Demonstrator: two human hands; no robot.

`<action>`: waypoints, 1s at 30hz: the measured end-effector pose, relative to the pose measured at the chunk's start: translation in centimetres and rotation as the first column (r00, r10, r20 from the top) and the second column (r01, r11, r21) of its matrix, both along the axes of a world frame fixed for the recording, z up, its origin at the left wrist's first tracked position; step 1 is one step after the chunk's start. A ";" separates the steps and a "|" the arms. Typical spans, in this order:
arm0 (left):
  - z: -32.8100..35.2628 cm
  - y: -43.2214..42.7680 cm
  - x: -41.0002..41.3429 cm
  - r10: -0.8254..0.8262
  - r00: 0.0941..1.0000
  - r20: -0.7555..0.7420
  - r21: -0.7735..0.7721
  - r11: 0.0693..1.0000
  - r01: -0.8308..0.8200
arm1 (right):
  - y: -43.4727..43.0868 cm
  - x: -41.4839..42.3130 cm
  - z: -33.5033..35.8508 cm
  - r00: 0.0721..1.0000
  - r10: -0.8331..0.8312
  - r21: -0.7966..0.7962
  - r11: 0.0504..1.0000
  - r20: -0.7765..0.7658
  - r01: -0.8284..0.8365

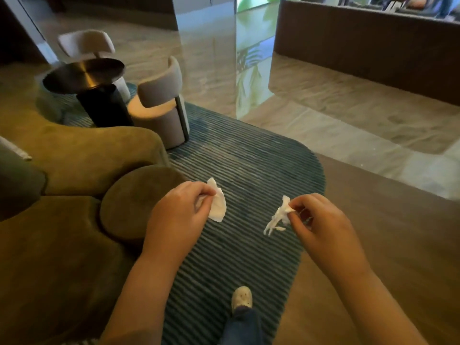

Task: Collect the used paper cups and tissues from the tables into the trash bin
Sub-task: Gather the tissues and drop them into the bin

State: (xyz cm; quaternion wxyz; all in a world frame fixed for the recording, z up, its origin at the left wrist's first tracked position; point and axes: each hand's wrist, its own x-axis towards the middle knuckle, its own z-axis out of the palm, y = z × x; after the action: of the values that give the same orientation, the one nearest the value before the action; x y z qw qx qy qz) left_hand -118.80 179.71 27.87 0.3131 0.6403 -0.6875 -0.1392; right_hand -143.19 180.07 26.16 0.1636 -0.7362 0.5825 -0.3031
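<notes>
Two pinches. Your left hand (184, 207) grips the flat tissue (219, 207); your right hand (321, 220) grips the twisted tissue (278, 217), possibly torn

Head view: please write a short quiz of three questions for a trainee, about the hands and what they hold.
1. True or false: the left hand holds a cup.
2. The right hand pinches: A) a tissue; B) a cup; C) nothing.
3. Is a trash bin in view? Answer yes or no.

Key
1. False: it holds the left tissue.
2. A.
3. No.
</notes>
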 end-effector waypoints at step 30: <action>2.9 -69.4 -10.5 0.112 0.992 0.066 -0.074 0.992 -0.107 | -74.8 -8.7 3.3 0.987 0.149 0.090 0.984 0.051 -0.153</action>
State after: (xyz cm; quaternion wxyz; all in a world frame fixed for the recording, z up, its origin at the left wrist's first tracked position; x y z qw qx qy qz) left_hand -129.35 110.35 30.74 0.3184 0.6699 -0.6665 -0.0749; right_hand -151.86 105.24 29.41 0.2333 -0.7629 0.5348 -0.2784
